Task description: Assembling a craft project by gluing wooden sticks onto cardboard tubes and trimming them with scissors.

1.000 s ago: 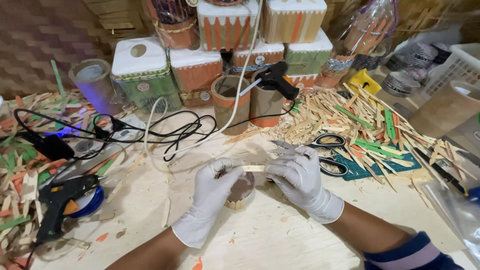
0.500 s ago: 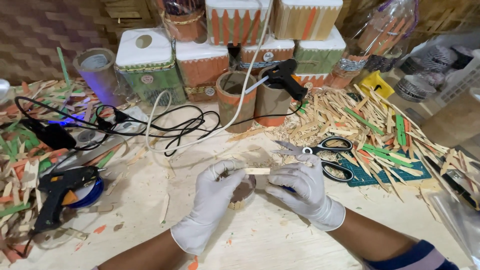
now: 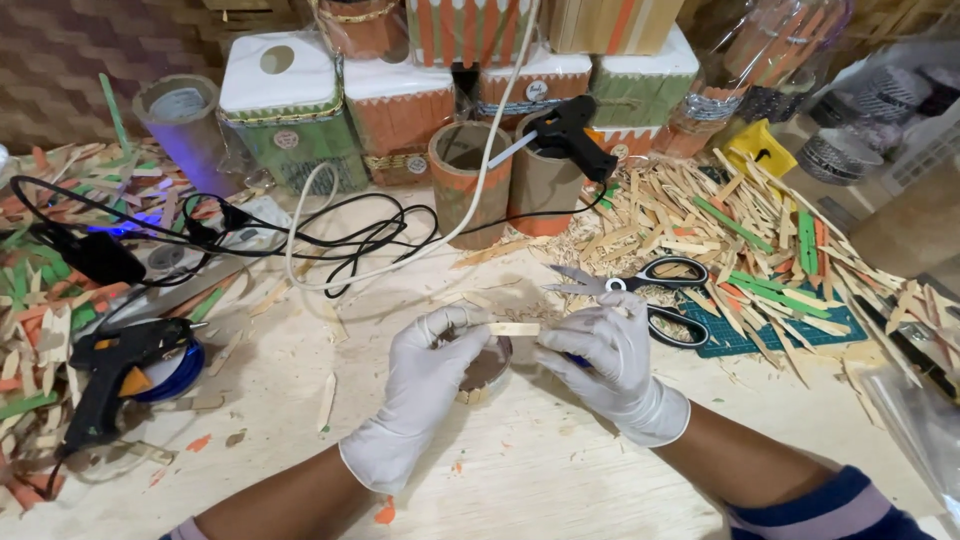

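Both of my hands wear white gloves. My left hand point(image 3: 425, 375) and my right hand point(image 3: 610, 355) together pinch a short plain wooden stick point(image 3: 513, 328), held level between the fingertips. Under my left hand sits a small round cardboard ring point(image 3: 487, 368), partly hidden by the fingers. Black-handled scissors point(image 3: 650, 290) lie just beyond my right hand, blades pointing left.
A black glue gun point(image 3: 115, 365) lies at the left, another point(image 3: 565, 130) rests on cardboard tubes point(image 3: 470, 180) at the back. Black and white cables point(image 3: 330, 240) cross the wooden table point(image 3: 520, 470). Heaps of wooden sticks point(image 3: 740, 230) lie right and left; decorated boxes point(image 3: 285, 105) line the back.
The view has shifted slightly. My hands stay on the stick, with the fingers of both hands adjusted a little around it.
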